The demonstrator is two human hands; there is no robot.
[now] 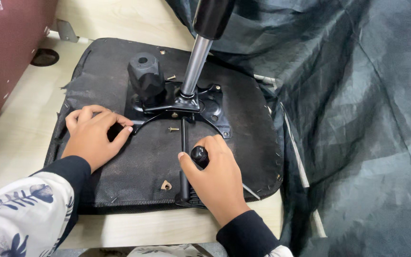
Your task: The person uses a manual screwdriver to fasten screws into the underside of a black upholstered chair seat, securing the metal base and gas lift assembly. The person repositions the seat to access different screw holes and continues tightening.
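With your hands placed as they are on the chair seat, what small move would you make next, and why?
Probably turn the black-handled tool in the right hand: its shaft points at the loose-looking screw beside the mechanism plate, which the left hand steadies.

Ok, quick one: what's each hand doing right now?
Left hand: fingers curled, pressing on the black mounting plate edge.
Right hand: closed around the black lever knob.

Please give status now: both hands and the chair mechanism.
Left hand flat on metal plate edge. Right hand gripping black screwdriver, tip near loose screw. Gas cylinder stands close behind.
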